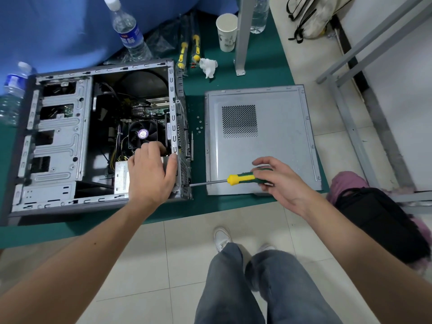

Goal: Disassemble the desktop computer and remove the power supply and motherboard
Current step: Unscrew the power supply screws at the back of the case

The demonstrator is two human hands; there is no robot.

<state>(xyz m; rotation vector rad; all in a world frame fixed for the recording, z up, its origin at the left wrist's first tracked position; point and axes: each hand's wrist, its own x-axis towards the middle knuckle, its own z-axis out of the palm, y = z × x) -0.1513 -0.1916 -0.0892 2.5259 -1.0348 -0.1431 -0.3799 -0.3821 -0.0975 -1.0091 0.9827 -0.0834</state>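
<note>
The left hand [152, 169] is lying flat on the power supply [121, 177] inside the open case [58, 141], steadying it, while the right hand [278, 181] is gripping the screwdriver [236, 179], its tip meeting the case's rear panel, probably at a mounting screw.

The desktop computer case [93, 136] lies on its side at the left end of the green table [257, 66], open face up, its near edge close to the table's front edge. Inside, the motherboard [149, 108] sits in the far right part with a black CPU fan [143, 134] (purple sticker at its hub). The silver power supply [121, 176], probably still seated, fills the near right corner. The removed grey side panel [280, 136] lies flat just right of the case.
</note>
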